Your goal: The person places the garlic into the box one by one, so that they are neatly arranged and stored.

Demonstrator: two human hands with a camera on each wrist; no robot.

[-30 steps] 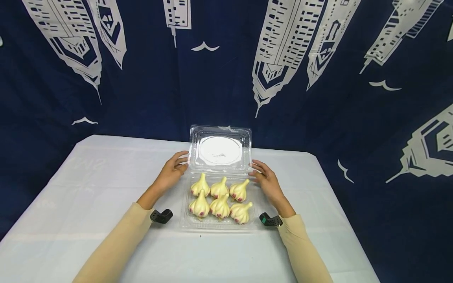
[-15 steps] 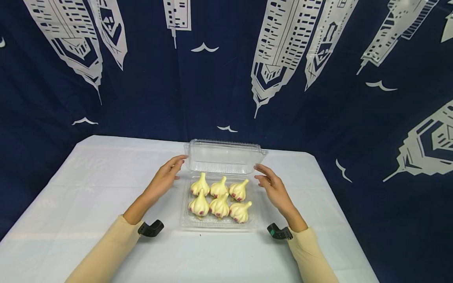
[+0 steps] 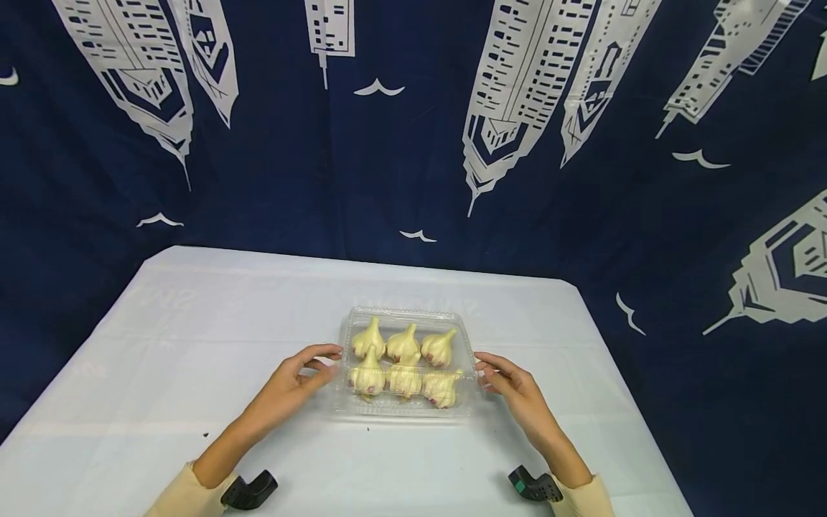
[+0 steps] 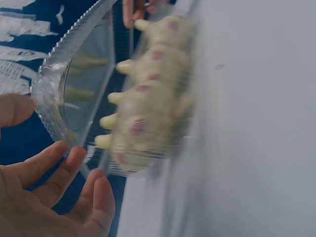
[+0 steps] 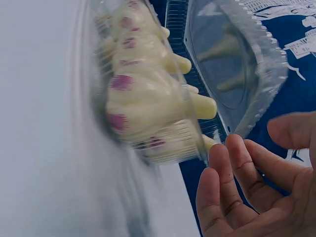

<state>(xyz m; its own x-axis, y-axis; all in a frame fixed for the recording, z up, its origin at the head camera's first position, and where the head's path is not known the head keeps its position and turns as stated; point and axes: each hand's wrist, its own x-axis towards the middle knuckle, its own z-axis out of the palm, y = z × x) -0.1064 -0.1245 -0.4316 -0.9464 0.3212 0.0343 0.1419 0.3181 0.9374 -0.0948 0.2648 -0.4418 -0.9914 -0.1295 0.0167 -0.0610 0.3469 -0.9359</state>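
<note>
A clear plastic clamshell box [image 3: 400, 415] stands on the table with several garlic bulbs [image 3: 438, 350] set in two rows. Its hinged lid [image 4: 47, 84] leans part-way down over the bulbs, and their stems are mirrored in it in both wrist views. At the lid's left edge are the fingertips of my left hand [image 3: 282, 391], the fingers gently bent and the thumb apart from them. My right hand [image 3: 525, 396] is placed likewise at the right edge, with fingers [image 5: 242, 158] near the lid's corner. Neither hand curls round the lid.
A white cloth covers the table [image 3: 226, 309]. Behind it hangs a dark blue curtain [image 3: 284, 165] printed with white buildings. Black bands with small devices sit on both wrists. Small dark specks lie on the cloth near the left forearm.
The lid has swung from upright at the back down toward me over the garlic bulbs. Both hands have moved nearer to me along with its edges. The box base has stayed in place.
</note>
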